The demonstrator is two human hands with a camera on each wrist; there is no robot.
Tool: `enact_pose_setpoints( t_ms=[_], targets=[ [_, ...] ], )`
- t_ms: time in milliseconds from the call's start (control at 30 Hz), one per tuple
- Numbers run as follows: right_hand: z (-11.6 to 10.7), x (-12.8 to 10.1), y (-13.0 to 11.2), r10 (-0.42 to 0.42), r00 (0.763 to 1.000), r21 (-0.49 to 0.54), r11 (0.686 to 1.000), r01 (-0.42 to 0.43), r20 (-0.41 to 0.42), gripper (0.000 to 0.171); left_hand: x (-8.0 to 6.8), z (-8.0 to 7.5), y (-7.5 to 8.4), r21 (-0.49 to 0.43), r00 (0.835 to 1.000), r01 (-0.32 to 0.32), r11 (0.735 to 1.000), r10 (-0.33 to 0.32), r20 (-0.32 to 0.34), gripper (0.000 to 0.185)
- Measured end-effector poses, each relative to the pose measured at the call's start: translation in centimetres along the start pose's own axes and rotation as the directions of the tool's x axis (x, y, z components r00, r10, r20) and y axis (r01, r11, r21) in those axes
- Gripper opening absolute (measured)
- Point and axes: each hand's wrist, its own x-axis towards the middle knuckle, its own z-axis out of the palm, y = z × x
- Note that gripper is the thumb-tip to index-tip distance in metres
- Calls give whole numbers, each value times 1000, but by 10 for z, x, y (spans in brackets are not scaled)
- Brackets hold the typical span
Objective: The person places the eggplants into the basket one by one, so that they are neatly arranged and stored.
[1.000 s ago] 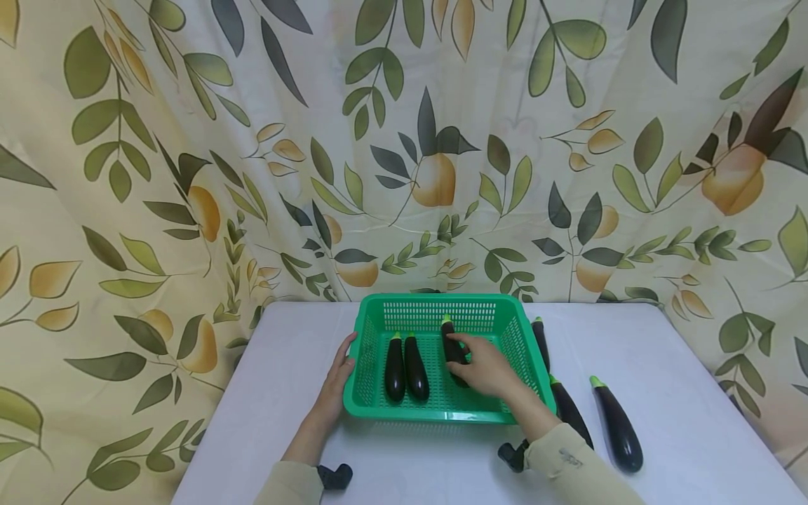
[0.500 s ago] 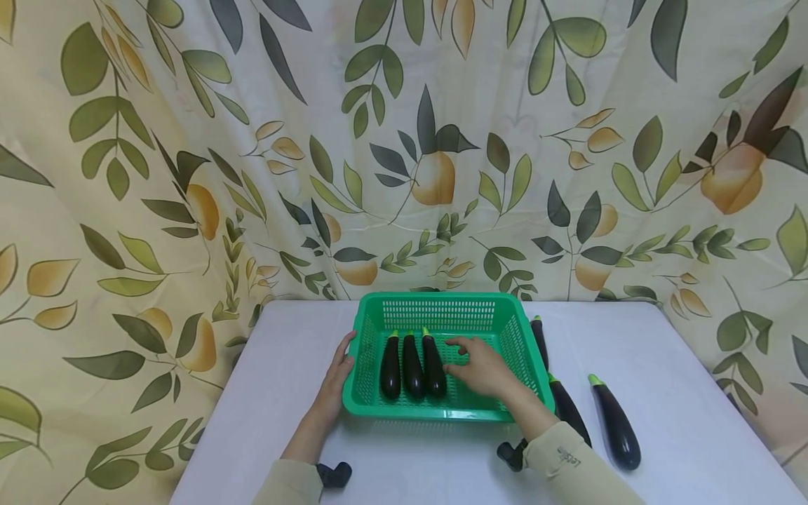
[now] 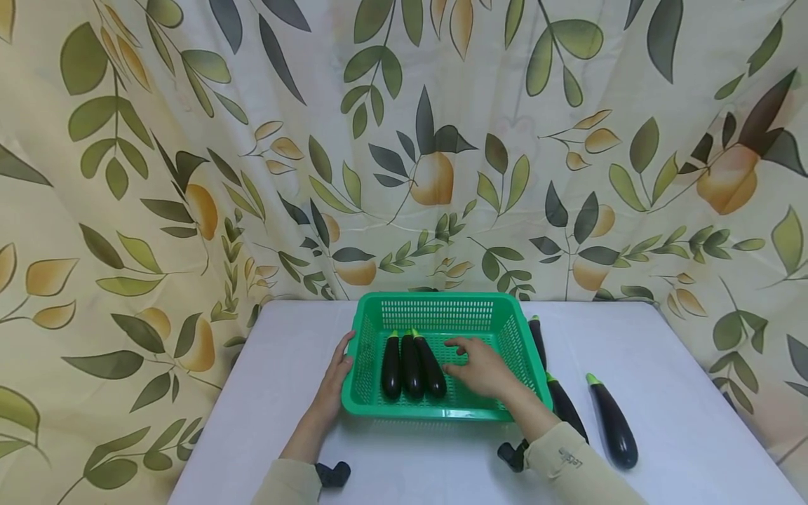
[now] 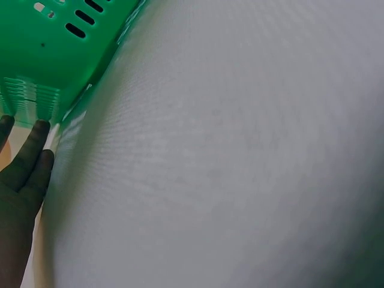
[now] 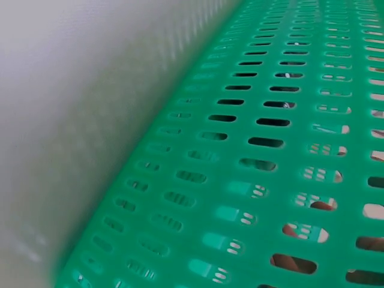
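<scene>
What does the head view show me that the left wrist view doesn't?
Only the head view shows three eggplants side by side in the basket, three more eggplants on the table to its right, and the right hand inside the basket beside the third eggplant. Only the left wrist view shows, close up, straight fingers touching the basket's slotted wall. Both show the green basket, the white table and the left hand against the basket's left side.
</scene>
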Motion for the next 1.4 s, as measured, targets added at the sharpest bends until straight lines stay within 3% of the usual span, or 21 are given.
enact_pose_setpoints(
  t_ms=[700, 1033, 1400],
  targets=[
    [-25, -11, -2, -8, 1000, 19, 1000, 9, -28, 48, 0, 0, 1, -5, 1000, 5, 1000, -5, 0, 46],
    [-42, -21, 3, -63, 995, 4, 998, 63, -77, 49, 1, -2, -1, -3, 1000, 16, 1000, -16, -10, 47],
    [-63, -35, 18, -30, 988, -18, 999, 28, -151, 51, 0, 0, 0, 0, 1000, 12, 1000, -12, -4, 46]
  ],
)
